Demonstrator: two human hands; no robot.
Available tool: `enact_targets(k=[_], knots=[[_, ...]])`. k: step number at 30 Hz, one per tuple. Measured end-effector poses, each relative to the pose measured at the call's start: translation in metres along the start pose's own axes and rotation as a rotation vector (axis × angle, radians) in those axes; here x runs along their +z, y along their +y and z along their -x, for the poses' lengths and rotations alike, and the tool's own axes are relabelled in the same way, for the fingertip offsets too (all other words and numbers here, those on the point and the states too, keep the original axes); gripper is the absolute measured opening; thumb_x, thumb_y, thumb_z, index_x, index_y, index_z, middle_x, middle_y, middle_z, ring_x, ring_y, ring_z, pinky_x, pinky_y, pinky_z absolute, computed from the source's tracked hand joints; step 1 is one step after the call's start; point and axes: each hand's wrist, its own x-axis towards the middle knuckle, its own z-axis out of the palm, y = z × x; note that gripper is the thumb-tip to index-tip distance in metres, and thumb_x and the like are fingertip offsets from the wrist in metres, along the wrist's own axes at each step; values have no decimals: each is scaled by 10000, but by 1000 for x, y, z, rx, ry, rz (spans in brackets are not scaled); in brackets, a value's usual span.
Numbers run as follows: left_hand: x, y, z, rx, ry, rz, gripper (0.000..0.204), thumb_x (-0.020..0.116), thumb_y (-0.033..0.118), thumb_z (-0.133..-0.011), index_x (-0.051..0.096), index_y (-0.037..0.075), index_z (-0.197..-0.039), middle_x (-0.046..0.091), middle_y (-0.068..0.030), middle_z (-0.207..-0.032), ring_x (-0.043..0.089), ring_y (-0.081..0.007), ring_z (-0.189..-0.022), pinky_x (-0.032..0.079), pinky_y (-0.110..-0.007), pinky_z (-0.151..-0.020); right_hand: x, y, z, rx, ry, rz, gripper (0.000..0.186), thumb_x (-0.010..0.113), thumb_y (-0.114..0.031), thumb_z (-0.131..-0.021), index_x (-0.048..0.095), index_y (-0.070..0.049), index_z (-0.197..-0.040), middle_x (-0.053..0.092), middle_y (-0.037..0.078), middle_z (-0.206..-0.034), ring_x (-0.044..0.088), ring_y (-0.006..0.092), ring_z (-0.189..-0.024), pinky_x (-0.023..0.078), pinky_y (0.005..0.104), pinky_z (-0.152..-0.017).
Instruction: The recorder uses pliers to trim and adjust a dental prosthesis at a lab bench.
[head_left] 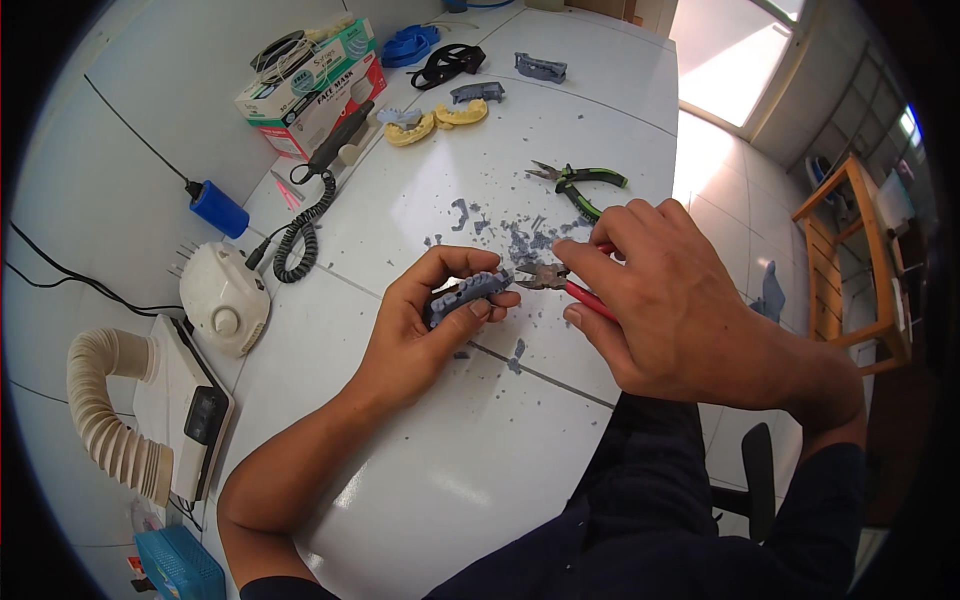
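Note:
My left hand [420, 320] is closed around a grey-blue dental model [470, 291], its row of teeth facing up. My right hand [670, 300] grips red-handled cutting pliers [545, 277], whose jaws point left at the model's right end. Whether the jaws touch the model, I cannot tell. Beneath and beyond the hands, broken grey-blue scraps [528, 243] are scattered over the white tabletop [440, 480]. A second pair of pliers, with green and black handles [580, 182], lies just beyond my right hand.
Farther back are yellow dental casts [461, 113], grey-blue pieces [540, 67] and a black strap [447, 66]. Along the left wall stand stacked boxes [310, 95], a corded handpiece [340, 140], a white control unit [222, 298] and a ribbed hose [110, 400]. A wooden stool [830, 270] stands right.

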Motion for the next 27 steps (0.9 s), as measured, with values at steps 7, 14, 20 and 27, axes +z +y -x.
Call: enact_targets(k=[7,14,20,27], knots=[[-3,-5,0,11,-22,-3,238,615,37,-1067,548,13,-1294,751,-131,-1193,703,-150,-1161,557,-282,-1014,4,-4,-2,-24,-1,4,397,742,-183,-926,697,49,-1245,594,169,-997,566,282,-935,411,419,-829],[4,-6,3,33,53,37,205,652,123,-1079,556,27,-1234,737,-144,-1161,685,-135,-1052,555,-291,-962,12,-14,-4,27,-35,34,400,727,-195,-936,692,55,-1247,588,175,-989,561,290,-942,410,428,-823],[9,-3,8,23,123,-59,169,638,113,-1085,574,9,-1202,741,-131,-1075,669,-112,-944,552,-276,-873,25,-21,-4,30,-28,124,398,722,-193,-934,691,68,-1232,579,184,-974,557,298,-944,412,430,-815],[8,-4,7,-25,152,-103,138,623,99,-1085,583,5,-1177,725,-102,-999,657,-103,-897,548,-265,-841,44,-13,-4,19,38,7,394,655,-129,-824,719,95,-1141,648,213,-945,592,313,-927,415,446,-816]])
